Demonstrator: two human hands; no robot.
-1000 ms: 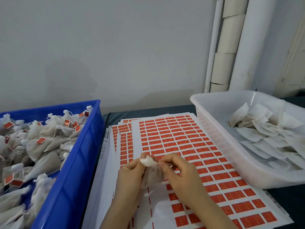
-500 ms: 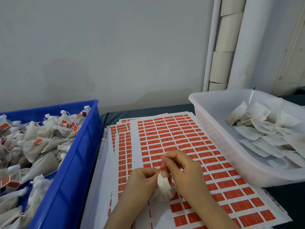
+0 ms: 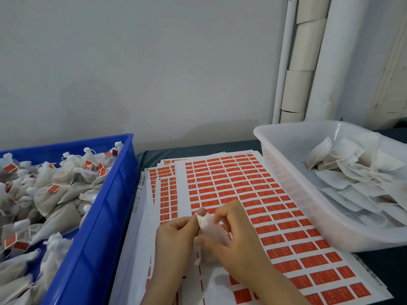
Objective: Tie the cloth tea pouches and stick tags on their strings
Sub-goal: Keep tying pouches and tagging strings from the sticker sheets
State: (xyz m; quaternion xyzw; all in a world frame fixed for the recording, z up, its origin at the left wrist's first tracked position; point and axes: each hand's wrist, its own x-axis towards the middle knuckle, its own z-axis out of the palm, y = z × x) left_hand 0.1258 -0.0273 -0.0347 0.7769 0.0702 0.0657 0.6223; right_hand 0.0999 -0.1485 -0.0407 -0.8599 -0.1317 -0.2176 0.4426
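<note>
The tea pouch (image 3: 210, 231) hangs just below the fingertips of the left hand (image 3: 176, 241), which pinch its gathered neck. The fingers of the right hand (image 3: 239, 235) curl beside them, seemingly pinching the string, which is too fine to see. A slackened pinch could let the neck reopen, and a sharp tug might snap the string.

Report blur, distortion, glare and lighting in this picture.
Head view: soft, even light, no glare; the left hand, right hand and pouch they hold are slightly motion-blurred; wide-angle distortion leans the pipes; sticker sheet print is too soft to read.
</note>
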